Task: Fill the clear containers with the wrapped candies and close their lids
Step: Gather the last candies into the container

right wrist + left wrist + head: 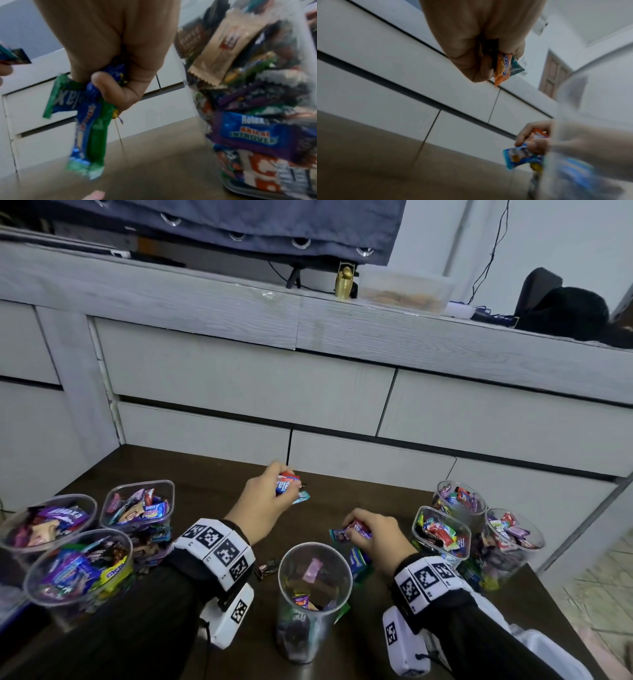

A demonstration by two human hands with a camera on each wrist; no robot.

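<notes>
– gripping what, in this figure, the left hand (263,505)?
– a small bunch of wrapped candies (288,486), fingers curled round them, raised above the dark table (212,474). the right hand (376,539) clutches green and blue sweets (89,121), low and just beyond the middle container (280,580).
– and that container?
– upright between the two wrists, mouth open, only partly filled. no lid shows in any view. three fuller containers (137,483) stand to the left and three more (442,511) to the right, all uncovered. one loose candy (266,569) lies on the table beside the middle container.
– step in hand?
– judged: filling, with both handfuls gathered and not yet dropped. the next move calls for bringing each fist over the narrow mouth and letting go squarely, so no wrapper catches the rim or spills. lids come after.
</notes>
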